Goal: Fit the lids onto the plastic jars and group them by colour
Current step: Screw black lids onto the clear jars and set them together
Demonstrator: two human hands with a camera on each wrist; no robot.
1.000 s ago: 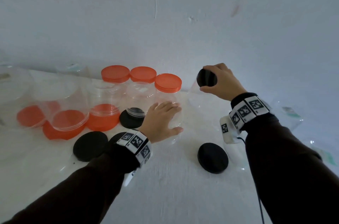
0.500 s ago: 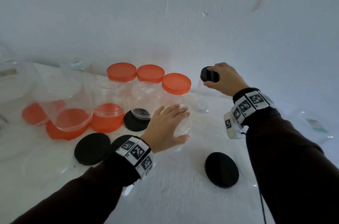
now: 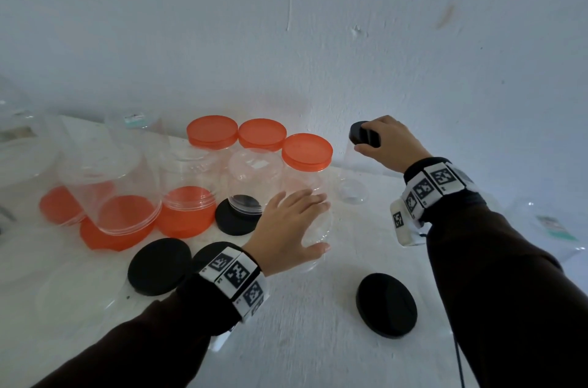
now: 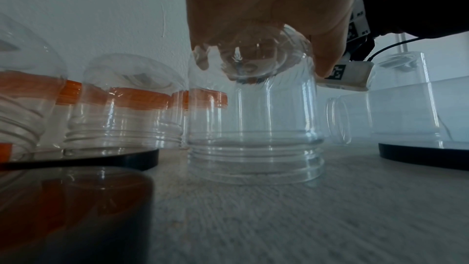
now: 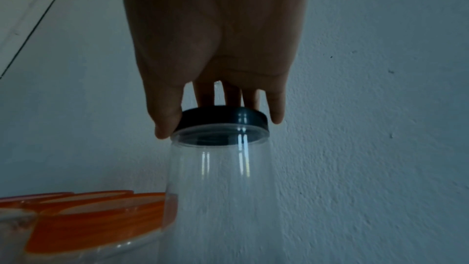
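1. The capped jar (image 3: 351, 177) had moved farther toward the wall, right hand (image 3: 389, 143) gripping its black lid (image 5: 223, 120).
2. Orange-lidded jars (image 3: 307, 162) stood between the hands.
3. The left hand (image 3: 291, 225) grasped an upturned clear jar (image 4: 256, 119).

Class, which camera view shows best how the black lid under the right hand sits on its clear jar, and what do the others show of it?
The right wrist view: the black lid sits on the clear jar, gripped by the right hand. The head view shows the lid small and half covered by the hand. The left wrist view does not show it.
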